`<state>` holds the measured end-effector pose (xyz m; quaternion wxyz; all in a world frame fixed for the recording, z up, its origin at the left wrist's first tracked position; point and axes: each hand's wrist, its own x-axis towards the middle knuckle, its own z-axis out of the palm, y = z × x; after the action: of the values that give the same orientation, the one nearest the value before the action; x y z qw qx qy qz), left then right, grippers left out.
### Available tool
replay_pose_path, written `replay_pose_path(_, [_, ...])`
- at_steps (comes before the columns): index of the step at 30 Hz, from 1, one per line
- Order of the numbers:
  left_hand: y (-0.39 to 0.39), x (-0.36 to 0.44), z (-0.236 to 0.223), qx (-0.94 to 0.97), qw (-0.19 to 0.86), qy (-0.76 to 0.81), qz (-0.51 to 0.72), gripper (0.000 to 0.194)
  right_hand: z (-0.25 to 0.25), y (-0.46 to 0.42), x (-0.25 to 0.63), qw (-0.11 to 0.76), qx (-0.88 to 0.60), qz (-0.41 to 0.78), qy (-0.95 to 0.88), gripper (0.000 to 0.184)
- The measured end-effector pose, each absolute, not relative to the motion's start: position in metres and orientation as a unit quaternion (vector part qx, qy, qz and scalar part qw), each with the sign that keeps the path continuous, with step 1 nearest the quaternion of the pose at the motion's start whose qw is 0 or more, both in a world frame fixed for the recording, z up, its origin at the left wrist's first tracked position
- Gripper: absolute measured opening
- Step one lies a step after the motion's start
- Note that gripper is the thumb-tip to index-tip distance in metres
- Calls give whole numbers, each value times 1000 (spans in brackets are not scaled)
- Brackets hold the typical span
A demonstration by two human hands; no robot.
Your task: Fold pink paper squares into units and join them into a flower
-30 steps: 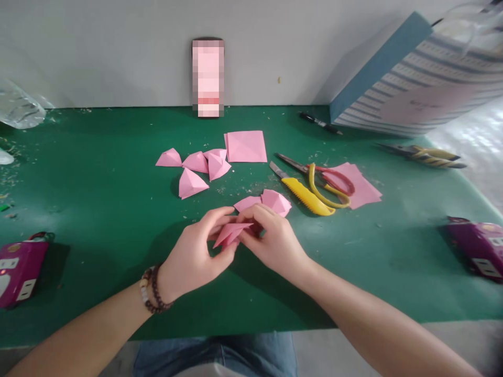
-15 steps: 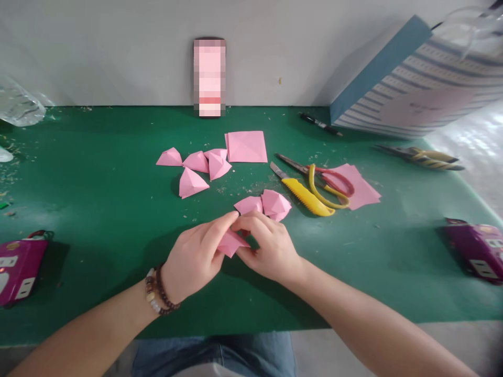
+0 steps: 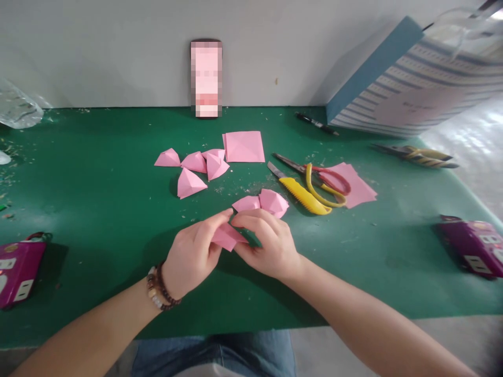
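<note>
Between both hands is a piece of folded pink paper, partly covered by the fingers. My left hand grips its left side, with two beaded bracelets on the wrist. From the right, my right hand pinches the paper's other edge between thumb and fingers. Just beyond the fingertips lie two folded pink paper pieces. Farther left, several more folded pieces form a loose group. Beside them sits a small stack of flat pink squares.
Right of centre lie a yellow-handled knife, scissors and more pink sheets. Pliers, a pen and a striped paper bag are farther right. A phone leans on the wall. Purple power strips flank the green table.
The view has shifted slightly. Both hands keep hold of the pink paper, which has turned a little, with more of its upper surface showing between the fingers.
</note>
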<state>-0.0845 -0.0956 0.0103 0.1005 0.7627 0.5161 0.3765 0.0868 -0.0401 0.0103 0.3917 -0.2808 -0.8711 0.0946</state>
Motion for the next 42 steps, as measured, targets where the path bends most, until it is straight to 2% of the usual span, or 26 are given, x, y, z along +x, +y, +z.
replay_pose_path(14, [-97,-83,11,769,110,519,357,45,6,-40,91,407,-236,68,-880,8])
replay_pose_path(23, [-93,-81,15,704,208,576,360,31,10,-42,88,387,-237,90,-886,17])
replay_pose_path(27, [-90,-81,17,674,278,592,344,31,7,-41,87,396,-243,105,-879,13])
replay_pose_path(31, [-88,-80,19,639,353,597,331,32,6,-41,84,393,-269,111,-872,2])
replay_pose_path(37, [-85,-82,21,625,392,613,284,22,4,-42,82,330,-331,142,-873,13])
replay_pose_path(42, [-82,-82,17,626,395,614,274,22,2,-43,82,296,-348,159,-875,19])
